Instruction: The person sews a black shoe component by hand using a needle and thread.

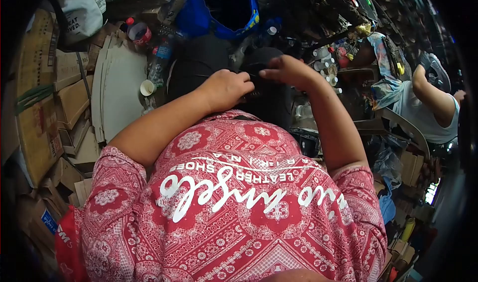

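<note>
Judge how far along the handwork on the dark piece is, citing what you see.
Done: nothing finished shows. In hand: the left hand is fisted on the black dark fabric piece, and the right hand pinches its top edge. Left: cannot tell, since the hands hide the worked spot.

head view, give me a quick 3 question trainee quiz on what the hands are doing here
1. True or false: both hands rest on the same black piece of material.
2. Which stands nearest the flat white cardboard? A) a small white cup B) a yellow bottle C) a grey shoe
3. Fill in: another person, in a white top, is at the ____ edge of the view.

Key
1. True: the left hand is closed on the black material, and the right hand pinches it with its fingers.
2. A: the white cup stands beside the cardboard.
3. Right: the other person is there.
</note>
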A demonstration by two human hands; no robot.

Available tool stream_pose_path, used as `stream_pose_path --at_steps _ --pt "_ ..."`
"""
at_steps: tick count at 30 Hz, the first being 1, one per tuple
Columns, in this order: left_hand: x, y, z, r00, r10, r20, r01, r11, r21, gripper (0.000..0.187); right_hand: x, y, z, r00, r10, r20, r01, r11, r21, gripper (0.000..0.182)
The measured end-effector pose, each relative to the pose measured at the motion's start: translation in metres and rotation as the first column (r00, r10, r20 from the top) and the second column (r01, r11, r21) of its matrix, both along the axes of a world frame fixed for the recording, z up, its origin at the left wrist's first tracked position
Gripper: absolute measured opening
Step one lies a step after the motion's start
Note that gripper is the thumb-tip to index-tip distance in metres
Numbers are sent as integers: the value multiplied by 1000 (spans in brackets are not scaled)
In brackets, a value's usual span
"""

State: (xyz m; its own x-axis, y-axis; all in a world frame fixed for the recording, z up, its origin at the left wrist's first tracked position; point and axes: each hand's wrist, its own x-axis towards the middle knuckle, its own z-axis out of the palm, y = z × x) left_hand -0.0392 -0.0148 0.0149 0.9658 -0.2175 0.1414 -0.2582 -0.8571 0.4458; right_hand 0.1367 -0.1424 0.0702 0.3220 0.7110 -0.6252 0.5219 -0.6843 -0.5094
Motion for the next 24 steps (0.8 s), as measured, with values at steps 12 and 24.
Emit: stream_pose_path --at_steps 12,24 --pt "14 14 9 999 4 -43 -21 912 -409 22 -23 -33 -22 977 -211 -8 200 911 360 32" --pt "78 14 14 911 -137 -390 -93 851 -516 20 -34 -46 12 997 -70 10 66 968 242 25"
